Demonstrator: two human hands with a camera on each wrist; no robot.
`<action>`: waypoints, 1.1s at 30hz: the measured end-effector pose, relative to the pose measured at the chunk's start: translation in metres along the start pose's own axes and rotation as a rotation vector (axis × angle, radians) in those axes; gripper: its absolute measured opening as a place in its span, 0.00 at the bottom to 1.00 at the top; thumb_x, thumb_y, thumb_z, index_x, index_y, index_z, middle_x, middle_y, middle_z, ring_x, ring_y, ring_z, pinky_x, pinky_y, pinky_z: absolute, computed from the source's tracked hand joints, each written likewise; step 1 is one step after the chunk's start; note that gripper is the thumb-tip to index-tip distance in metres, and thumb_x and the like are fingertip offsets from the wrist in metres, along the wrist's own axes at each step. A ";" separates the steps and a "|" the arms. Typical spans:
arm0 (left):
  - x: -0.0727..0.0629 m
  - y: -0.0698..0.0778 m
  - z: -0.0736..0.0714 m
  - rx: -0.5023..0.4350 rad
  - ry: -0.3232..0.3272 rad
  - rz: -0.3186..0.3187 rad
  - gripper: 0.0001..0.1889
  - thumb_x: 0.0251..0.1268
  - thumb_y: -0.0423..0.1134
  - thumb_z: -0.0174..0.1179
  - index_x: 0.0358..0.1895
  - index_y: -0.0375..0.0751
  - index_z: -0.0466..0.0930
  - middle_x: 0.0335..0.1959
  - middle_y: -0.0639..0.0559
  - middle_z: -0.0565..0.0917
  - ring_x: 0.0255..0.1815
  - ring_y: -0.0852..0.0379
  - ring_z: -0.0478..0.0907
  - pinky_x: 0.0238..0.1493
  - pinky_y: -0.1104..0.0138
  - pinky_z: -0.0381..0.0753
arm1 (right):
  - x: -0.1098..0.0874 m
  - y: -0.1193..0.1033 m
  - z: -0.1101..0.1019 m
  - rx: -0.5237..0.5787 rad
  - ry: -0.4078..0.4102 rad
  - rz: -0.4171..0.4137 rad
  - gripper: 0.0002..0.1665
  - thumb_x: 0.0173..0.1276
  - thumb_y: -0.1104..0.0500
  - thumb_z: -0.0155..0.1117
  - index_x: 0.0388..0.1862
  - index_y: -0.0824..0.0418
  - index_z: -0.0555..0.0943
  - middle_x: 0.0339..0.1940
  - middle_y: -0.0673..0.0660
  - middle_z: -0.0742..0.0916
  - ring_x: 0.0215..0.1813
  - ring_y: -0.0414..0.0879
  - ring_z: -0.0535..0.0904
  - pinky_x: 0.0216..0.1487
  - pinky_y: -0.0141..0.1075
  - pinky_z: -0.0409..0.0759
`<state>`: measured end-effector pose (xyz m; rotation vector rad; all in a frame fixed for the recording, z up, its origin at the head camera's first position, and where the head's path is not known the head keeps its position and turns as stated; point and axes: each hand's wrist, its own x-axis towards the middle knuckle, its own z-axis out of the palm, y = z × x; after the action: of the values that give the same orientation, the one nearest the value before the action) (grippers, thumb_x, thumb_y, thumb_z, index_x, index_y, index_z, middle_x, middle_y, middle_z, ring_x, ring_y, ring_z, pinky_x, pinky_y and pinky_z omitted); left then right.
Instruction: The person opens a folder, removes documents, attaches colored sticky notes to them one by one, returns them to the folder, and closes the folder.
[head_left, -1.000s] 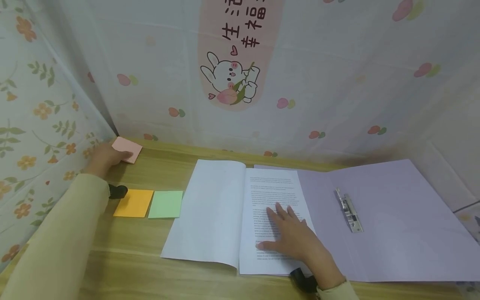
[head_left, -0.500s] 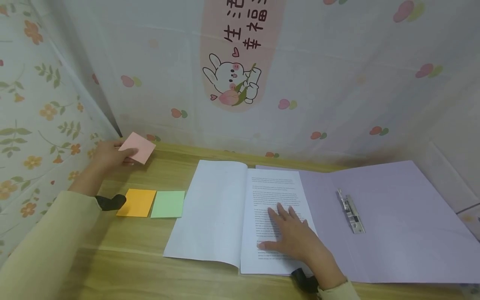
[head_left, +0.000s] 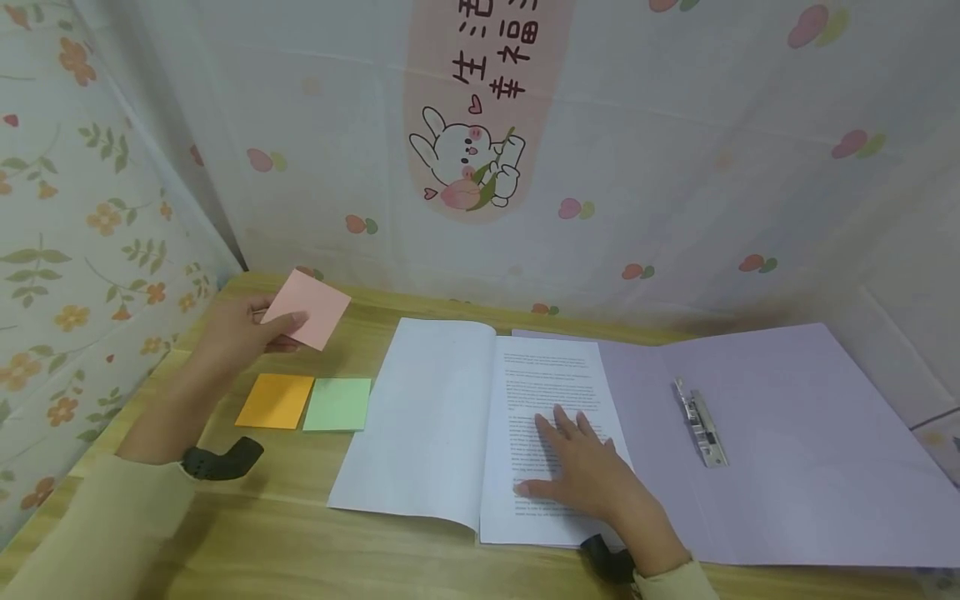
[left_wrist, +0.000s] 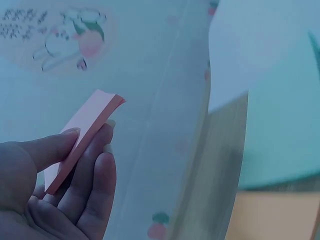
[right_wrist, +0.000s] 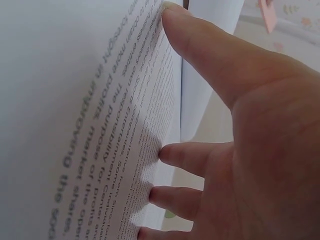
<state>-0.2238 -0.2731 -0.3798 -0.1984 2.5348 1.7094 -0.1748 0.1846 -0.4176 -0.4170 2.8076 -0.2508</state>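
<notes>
My left hand [head_left: 243, 329] pinches a pink sticky note pad [head_left: 311, 308] between thumb and fingers, raised over the back left of the table. In the left wrist view the pink pad [left_wrist: 85, 135] shows its thick edge, with the thumb on one face and fingers behind. My right hand [head_left: 588, 475] rests spread on a printed page [head_left: 551, 375], fingertips touching the text. The right wrist view shows the thumb and fingers against the printed sheet [right_wrist: 100, 125]. Left of that page, a blank turned-over sheet [head_left: 420, 425] lies folded open.
An orange sticky pad [head_left: 275, 402] and a green sticky pad [head_left: 337, 404] lie side by side left of the papers. A purple folder [head_left: 810, 450] lies open beneath and right of the pages, with a metal clip [head_left: 701, 423]. A patterned curtain [head_left: 675, 167] stands behind.
My left hand has lifted the pink sticky note pad from the back left corner and carried it right and toward me. The right hand has stayed on the page.
</notes>
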 end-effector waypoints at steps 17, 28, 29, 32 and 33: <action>-0.043 0.050 0.066 -0.064 -0.116 0.115 0.25 0.69 0.43 0.65 0.64 0.33 0.75 0.45 0.47 0.91 0.40 0.62 0.89 0.50 0.67 0.86 | 0.000 -0.006 -0.004 -0.023 -0.036 0.018 0.62 0.52 0.24 0.70 0.79 0.53 0.64 0.82 0.63 0.63 0.81 0.71 0.56 0.68 0.76 0.61; -0.051 0.061 0.124 -0.163 -0.167 0.105 0.22 0.69 0.42 0.66 0.60 0.34 0.77 0.40 0.46 0.92 0.41 0.53 0.90 0.60 0.57 0.78 | 0.006 -0.017 -0.017 0.005 0.126 -0.134 0.50 0.60 0.34 0.71 0.77 0.53 0.68 0.76 0.61 0.74 0.74 0.61 0.72 0.69 0.58 0.75; -0.052 0.062 0.128 -0.172 -0.175 0.108 0.21 0.69 0.42 0.65 0.59 0.34 0.77 0.40 0.46 0.92 0.42 0.51 0.90 0.60 0.56 0.78 | 0.006 -0.020 -0.019 0.012 0.146 -0.150 0.49 0.61 0.35 0.72 0.77 0.53 0.68 0.76 0.60 0.74 0.74 0.61 0.73 0.69 0.57 0.75; -0.055 0.062 0.137 -0.200 -0.202 0.120 0.18 0.69 0.41 0.65 0.56 0.34 0.78 0.39 0.45 0.92 0.42 0.49 0.90 0.59 0.57 0.77 | 0.007 -0.027 -0.025 0.046 0.189 -0.188 0.48 0.62 0.37 0.72 0.77 0.52 0.68 0.75 0.59 0.76 0.73 0.58 0.74 0.68 0.56 0.76; -0.056 0.062 0.139 -0.209 -0.210 0.124 0.18 0.69 0.41 0.65 0.56 0.34 0.78 0.38 0.45 0.92 0.41 0.49 0.90 0.58 0.58 0.77 | 0.008 -0.029 -0.027 0.066 0.198 -0.200 0.47 0.62 0.38 0.72 0.77 0.52 0.68 0.74 0.58 0.77 0.73 0.58 0.74 0.68 0.55 0.76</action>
<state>-0.1788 -0.1172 -0.3672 0.1230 2.2625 1.9268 -0.1827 0.1586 -0.3886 -0.6933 2.9395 -0.4491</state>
